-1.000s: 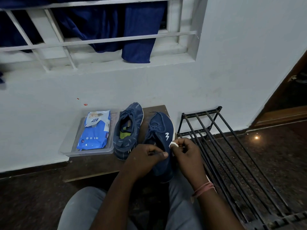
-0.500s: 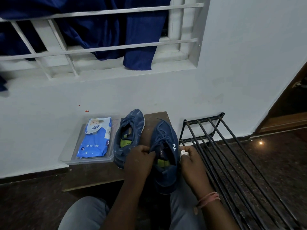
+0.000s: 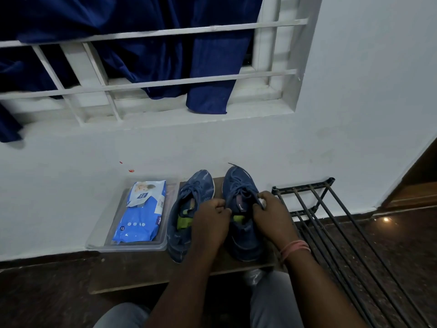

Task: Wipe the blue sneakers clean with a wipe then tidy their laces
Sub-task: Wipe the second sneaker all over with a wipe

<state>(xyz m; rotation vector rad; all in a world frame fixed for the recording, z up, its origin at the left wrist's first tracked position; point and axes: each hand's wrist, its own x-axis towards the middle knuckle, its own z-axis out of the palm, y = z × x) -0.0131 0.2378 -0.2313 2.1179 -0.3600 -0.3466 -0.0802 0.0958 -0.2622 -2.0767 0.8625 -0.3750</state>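
Observation:
Two blue sneakers stand side by side on a low wooden board [image 3: 153,273], toes toward the wall. The left sneaker [image 3: 189,200] lies untouched, its laces loose. My left hand [image 3: 211,221] grips the left edge of the right sneaker [image 3: 238,183] at its opening. On the shoe's right edge, my right hand [image 3: 272,215] curls its fingers around the collar. A small crumpled white wipe [image 3: 261,200] is pinched in that hand, mostly hidden by the fingers. A lace end sticks up past the right sneaker's toe.
A blue pack of wet wipes [image 3: 142,214] lies in a clear plastic tray [image 3: 132,247] left of the shoes. A black metal rack [image 3: 331,223] lies on the dark floor to the right. The white wall is directly behind. My knees sit below the board.
The right sneaker has turned from lying tilted with its side logo showing to standing upright. Both hands have shifted to either side of its opening.

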